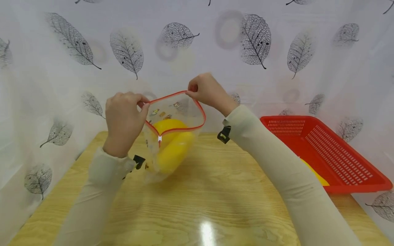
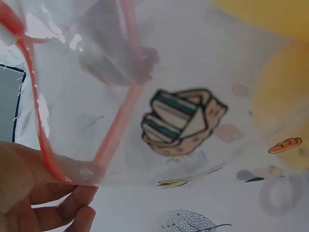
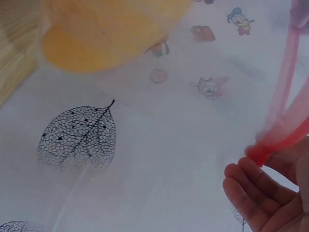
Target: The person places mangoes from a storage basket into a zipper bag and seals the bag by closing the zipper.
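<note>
A clear zipper bag (image 1: 197,112) with a red zip edge and small printed pictures hangs between my hands, its mouth spread apart. My left hand (image 1: 124,118) pinches the left corner of the red edge. The far right part of that edge is pinched by my right hand (image 1: 209,90). Inside the bag lie yellow rounded things (image 1: 173,150); their kind cannot be told through the plastic. A white zip slider (image 1: 159,138) sits at the near side of the mouth. Printed food pictures on the plastic fill much of the left wrist view.
A red perforated basket (image 1: 340,164) stands at the right of the wooden table (image 1: 215,205), with a yellow thing (image 1: 318,174) partly hidden behind my right sleeve. A pale curtain (image 1: 197,61) with leaf prints hangs behind and at both sides.
</note>
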Demonstrator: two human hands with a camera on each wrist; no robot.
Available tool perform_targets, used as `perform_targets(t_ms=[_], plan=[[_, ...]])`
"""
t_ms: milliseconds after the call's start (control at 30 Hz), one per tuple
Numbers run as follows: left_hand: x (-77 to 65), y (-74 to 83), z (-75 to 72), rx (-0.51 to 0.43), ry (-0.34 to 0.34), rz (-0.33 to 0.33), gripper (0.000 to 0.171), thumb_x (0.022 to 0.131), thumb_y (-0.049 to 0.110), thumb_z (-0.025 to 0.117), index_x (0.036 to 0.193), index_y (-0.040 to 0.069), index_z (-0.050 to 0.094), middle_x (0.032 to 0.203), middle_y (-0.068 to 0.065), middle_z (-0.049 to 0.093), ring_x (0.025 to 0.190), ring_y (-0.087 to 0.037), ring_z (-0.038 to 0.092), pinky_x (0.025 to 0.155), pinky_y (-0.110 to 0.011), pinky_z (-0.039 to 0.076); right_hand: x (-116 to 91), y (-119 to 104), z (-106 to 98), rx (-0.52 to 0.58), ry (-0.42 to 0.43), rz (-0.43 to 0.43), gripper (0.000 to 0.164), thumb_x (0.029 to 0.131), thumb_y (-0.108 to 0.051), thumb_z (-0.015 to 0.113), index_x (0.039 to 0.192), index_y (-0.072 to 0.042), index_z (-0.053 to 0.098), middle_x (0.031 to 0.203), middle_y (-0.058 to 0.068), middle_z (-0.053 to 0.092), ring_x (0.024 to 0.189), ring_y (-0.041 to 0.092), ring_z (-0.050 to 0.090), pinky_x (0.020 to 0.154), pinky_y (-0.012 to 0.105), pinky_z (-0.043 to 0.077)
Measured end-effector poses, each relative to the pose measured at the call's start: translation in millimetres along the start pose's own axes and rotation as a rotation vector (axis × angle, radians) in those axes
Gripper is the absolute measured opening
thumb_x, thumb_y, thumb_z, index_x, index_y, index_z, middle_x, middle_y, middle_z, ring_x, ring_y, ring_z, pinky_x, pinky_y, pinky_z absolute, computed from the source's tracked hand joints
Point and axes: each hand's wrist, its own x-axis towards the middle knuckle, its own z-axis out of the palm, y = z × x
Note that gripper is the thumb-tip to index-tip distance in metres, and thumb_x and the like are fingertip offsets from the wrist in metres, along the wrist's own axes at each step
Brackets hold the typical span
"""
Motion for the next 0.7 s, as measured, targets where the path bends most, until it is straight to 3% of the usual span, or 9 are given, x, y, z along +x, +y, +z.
perform_targets(t_ms=[267, 500, 600, 700], plan=[[-12.3, -5.4, 11.5, 0.032, -0.086, 0.017, 0.015, 0.086, 0.012, 0.062, 0.09, 0.003, 0.072, 0.078, -0.014, 0.069, 0.076, -0.036, 0.056, 0.082, -0.054, 0.042, -9, 12, 33, 0.031, -0.072, 0.001, 0.019, 0.09, -0.021, 0.06, 0.088, -0.007, 0.073, 0.073, 0.006, 0.066, 0.062, 0.016, 0.052, 0.059, 0.025, 0.042], [-27.4, 0.8, 27.0, -0.007, -0.054, 0.055, 0.012, 0.083, 0.011, 0.062, 0.086, 0.003, 0.071, 0.076, -0.011, 0.068, 0.072, -0.033, 0.055, 0.08, -0.051, 0.044, -20, 21, 44, 0.045, -0.08, -0.003, 0.019, 0.09, -0.021, 0.059, 0.084, -0.007, 0.071, 0.07, 0.005, 0.061, 0.063, 0.017, 0.048, 0.06, 0.026, 0.039], [-34.6, 9.0, 31.6, -0.025, -0.04, 0.15, 0.009, 0.08, 0.011, 0.065, 0.086, 0.005, 0.068, 0.083, -0.012, 0.067, 0.077, -0.032, 0.055, 0.079, -0.049, 0.045, -24, 24, 44, 0.04, -0.075, -0.006, 0.02, 0.09, -0.021, 0.06, 0.08, -0.007, 0.069, 0.069, 0.005, 0.061, 0.063, 0.017, 0.047, 0.061, 0.025, 0.039], [-41.2, 17.9, 36.4, -0.028, -0.071, 0.318, 0.007, 0.078, 0.01, 0.068, 0.084, 0.008, 0.067, 0.09, -0.011, 0.065, 0.085, -0.031, 0.054, 0.08, -0.046, 0.045, -26, 28, 46, 0.036, -0.069, -0.003, 0.02, 0.09, -0.02, 0.06, 0.078, -0.006, 0.069, 0.067, 0.005, 0.061, 0.061, 0.016, 0.046, 0.059, 0.025, 0.038]])
